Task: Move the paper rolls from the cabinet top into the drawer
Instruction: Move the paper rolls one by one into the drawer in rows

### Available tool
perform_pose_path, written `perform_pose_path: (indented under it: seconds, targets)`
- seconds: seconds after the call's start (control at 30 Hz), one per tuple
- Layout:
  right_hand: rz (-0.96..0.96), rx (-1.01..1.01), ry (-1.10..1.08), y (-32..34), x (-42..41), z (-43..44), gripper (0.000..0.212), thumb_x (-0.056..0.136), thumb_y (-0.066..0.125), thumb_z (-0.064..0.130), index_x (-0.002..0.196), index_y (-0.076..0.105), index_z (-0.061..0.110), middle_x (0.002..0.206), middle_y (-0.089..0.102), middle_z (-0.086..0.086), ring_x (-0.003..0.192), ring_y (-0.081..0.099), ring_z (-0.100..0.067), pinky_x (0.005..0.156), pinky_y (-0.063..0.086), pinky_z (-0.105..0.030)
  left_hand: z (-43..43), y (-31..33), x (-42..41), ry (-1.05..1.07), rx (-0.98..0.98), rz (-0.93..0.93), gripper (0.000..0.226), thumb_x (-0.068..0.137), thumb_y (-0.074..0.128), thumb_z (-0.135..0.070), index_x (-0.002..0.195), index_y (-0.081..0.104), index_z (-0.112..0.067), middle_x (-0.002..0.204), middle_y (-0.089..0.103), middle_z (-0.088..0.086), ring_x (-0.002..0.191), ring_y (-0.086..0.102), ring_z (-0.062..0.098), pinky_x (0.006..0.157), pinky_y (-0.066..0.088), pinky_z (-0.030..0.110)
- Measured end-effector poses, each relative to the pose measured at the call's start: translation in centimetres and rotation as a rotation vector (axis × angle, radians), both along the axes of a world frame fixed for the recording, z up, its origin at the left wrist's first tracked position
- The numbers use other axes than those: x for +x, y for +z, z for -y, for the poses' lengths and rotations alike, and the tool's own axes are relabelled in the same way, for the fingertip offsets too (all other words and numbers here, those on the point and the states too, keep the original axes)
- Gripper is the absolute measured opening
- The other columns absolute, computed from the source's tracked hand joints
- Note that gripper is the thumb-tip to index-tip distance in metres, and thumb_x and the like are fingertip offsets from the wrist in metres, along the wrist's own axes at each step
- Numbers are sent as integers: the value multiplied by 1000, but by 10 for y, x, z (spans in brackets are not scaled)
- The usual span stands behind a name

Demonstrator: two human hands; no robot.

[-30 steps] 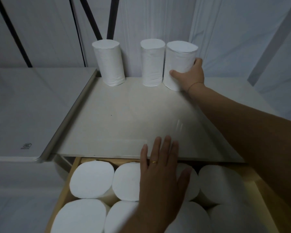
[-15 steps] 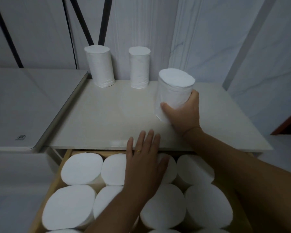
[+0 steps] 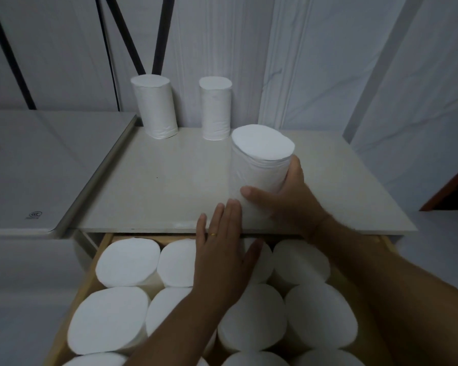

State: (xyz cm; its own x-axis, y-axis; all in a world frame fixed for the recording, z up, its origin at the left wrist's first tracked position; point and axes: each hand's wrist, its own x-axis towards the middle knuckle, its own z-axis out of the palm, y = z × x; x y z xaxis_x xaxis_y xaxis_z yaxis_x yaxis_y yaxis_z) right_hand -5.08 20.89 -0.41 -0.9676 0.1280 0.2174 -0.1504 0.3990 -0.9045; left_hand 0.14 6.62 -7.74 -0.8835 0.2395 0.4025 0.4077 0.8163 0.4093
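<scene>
In hand: the held roll (image 3: 259, 165), white paper, upright with a slight lean, over the front right part of the desk (image 3: 156, 196) and close to the open drawer (image 3: 143, 236); its base is hidden, so I cannot tell if it touches the desk
Right grip: the right grip (image 3: 288, 199) is wrapped round the held roll low on its side, thumb across the front, fingers round the far side
Left grip: the left grip (image 3: 222, 260) lies flat, palm down on the drawer rolls (image 3: 127, 262), fingers straight, tips reaching over the desk's front edge just beside the held roll; a gold ring (image 3: 212, 234) on one finger
Handling: probably light and soft, giving under a squeeze; the smooth wrapper looks a little slippery; not fragile, though hard pressure would likely dent it
Where to hold: round the middle of the side wall, thumb opposite fingers, firm but gentle; the flat ends offer nothing to catch
Rolls on the desk: two, upright by the back wall, the left back roll (image 3: 155, 107) and the right back roll (image 3: 215, 108), apart from each other
Rolls in hand: one
Rolls in the drawer: eight tops in two rows of four, one mostly under the left grip; parts of at least three more at the lower edge; packed touching, no free slot showing
Around: a grey surface (image 3: 35, 180) at left, white cloth (image 3: 328, 62) behind, black struts (image 3: 164, 33)
</scene>
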Motion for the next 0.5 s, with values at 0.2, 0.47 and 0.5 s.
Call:
perform_pose_path:
  seconds: [0.2,0.47,0.5]
  targets:
    - [149,-24,546,52,-30,-49,106,62,81,14,145,17,27,138,41,10,121,49,-5,97,45,-19,0,-1,0,6,16,-13,71,89,40,-52,146,27,-12,148,40,7,140,30,22,116,10,43]
    - [121,155,572,68,-36,-34,90,62,77,28,137,28,36,124,41,19,112,47,-5,79,48,-9,1,-1,-1,-4,34,16,74,89,33,-58,148,19,-16,153,32,2,144,20,16,117,-1,38]
    - [94,186,525,67,-32,-32,91,60,78,34,136,28,37,122,40,22,109,47,-3,75,48,-8,1,0,-1,-6,36,22,75,89,31,-60,149,19,-16,153,31,1,144,18,15,117,-3,37]
